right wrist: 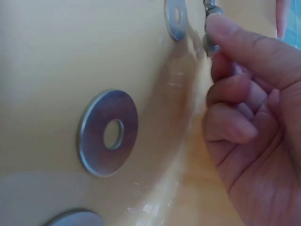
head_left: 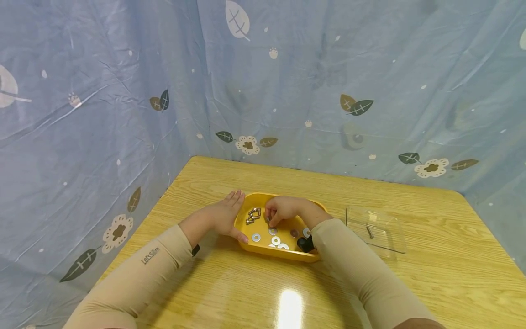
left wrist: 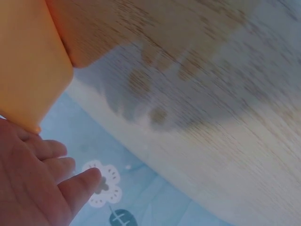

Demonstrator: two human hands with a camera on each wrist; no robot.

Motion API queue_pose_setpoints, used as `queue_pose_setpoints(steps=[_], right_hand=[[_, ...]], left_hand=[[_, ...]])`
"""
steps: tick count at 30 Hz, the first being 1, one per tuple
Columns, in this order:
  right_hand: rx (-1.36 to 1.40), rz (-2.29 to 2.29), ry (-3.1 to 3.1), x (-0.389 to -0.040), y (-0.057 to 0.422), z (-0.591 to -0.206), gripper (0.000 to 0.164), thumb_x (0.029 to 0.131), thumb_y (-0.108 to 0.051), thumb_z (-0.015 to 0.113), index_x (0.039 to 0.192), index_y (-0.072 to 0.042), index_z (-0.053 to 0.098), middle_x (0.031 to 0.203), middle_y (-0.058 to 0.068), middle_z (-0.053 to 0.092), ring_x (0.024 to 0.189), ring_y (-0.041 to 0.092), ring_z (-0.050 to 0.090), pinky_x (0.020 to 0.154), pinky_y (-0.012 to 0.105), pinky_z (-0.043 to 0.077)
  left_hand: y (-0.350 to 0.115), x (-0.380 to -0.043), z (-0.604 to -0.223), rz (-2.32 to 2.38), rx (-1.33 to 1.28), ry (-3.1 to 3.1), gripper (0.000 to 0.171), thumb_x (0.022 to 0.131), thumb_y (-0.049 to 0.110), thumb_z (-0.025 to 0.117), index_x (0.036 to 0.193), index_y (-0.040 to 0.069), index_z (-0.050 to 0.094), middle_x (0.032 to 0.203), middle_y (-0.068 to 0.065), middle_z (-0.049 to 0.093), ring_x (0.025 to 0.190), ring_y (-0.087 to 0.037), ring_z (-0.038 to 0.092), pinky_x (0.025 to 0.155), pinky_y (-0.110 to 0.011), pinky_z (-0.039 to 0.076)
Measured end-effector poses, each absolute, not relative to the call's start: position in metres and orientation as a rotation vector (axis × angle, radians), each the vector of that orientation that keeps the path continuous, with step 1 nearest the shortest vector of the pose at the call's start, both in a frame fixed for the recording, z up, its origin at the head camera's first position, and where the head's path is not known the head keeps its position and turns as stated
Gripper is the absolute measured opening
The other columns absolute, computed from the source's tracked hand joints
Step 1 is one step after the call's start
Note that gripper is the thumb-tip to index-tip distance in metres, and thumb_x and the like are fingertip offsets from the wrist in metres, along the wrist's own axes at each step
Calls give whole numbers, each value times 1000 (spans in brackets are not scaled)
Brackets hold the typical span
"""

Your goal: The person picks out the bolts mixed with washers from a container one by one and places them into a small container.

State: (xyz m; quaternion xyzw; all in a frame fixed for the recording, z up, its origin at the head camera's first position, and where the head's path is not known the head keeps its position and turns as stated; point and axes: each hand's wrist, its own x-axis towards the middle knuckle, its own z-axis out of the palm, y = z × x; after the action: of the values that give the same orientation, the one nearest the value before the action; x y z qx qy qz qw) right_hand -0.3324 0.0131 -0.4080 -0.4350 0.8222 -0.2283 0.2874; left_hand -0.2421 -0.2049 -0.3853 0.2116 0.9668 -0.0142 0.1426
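A yellow tray (head_left: 279, 251) stands on the wooden table. Inside it, several metal bolts (head_left: 252, 217) are grouped at the left end, and several flat washers (head_left: 276, 240) are spread over its floor. My left hand (head_left: 223, 217) rests against the tray's left end, fingers extended along the outside and thumb at the front rim. Reaching into the tray, my right hand (head_left: 283, 209) pinches a small metal bolt (right wrist: 210, 44) between thumb and fingers, which cover most of it. A washer (right wrist: 109, 133) lies near this hand in the right wrist view.
Right of the tray is a shallow clear plastic box (head_left: 388, 235) with a single screw (head_left: 370, 231) in it. Thin dark edges run along the box's left and front sides. A patterned blue curtain (head_left: 287, 91) hangs behind and at the sides of the table.
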Motion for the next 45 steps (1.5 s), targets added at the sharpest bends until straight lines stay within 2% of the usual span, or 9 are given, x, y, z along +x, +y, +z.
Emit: queue_pose_setpoints(steps=[9,16,20,27,33,39,45], right_hand=[[-1138,-780,2159,-332,17,-389,20,81,-6,69,99,-1,61,63,-1,50,53,10,40,53,21,36],[-1201,-760,2252,-329,26,-370,16,83,-11,68,98,-8,62,65,-1,53,55,10,44,55,23,40],[-1236,-755,2282,-328,38,-358,19,84,-15,67,100,-7,62,66,-1,54,56,11,45,57,24,42],[-1256,-760,2321,-325,68,-338,18,85,-16,66,100,-9,62,70,0,55,59,13,46,59,27,42],[-1190,-806,2332,-321,101,-327,20,86,-14,64,104,-5,60,72,2,54,60,16,46,59,28,42],[-1097,-865,2391,-317,136,-320,16,86,-16,64,101,-13,60,71,3,54,59,16,45,57,28,42],[-1045,-927,2441,-314,172,-315,18,86,-15,64,102,-9,60,71,5,53,56,14,43,52,27,41]], left_hand=[[-199,-244,-384,-51,614,2786,139,49,92,40,145,0,-1,151,-20,-5,139,-32,-3,111,-40,13],[-196,-244,-379,-59,636,2786,139,51,91,40,145,-2,0,150,-21,-4,138,-35,0,111,-40,13],[-195,-244,-377,-48,626,2773,139,50,91,41,145,-2,-1,150,-21,-5,138,-34,-2,111,-40,12],[-195,-246,-377,-53,618,2759,138,53,89,45,145,-2,-3,150,-20,-7,138,-34,-4,111,-40,10],[-193,-245,-374,-44,618,2744,137,53,87,47,145,-3,-2,150,-22,-5,138,-35,-3,111,-41,11],[-196,-243,-375,-9,598,2742,137,54,85,51,145,-3,-1,150,-22,-4,138,-34,-2,111,-42,11],[-198,-242,-378,10,607,2752,138,52,86,50,145,-3,0,150,-21,-5,138,-34,-2,111,-42,11]])
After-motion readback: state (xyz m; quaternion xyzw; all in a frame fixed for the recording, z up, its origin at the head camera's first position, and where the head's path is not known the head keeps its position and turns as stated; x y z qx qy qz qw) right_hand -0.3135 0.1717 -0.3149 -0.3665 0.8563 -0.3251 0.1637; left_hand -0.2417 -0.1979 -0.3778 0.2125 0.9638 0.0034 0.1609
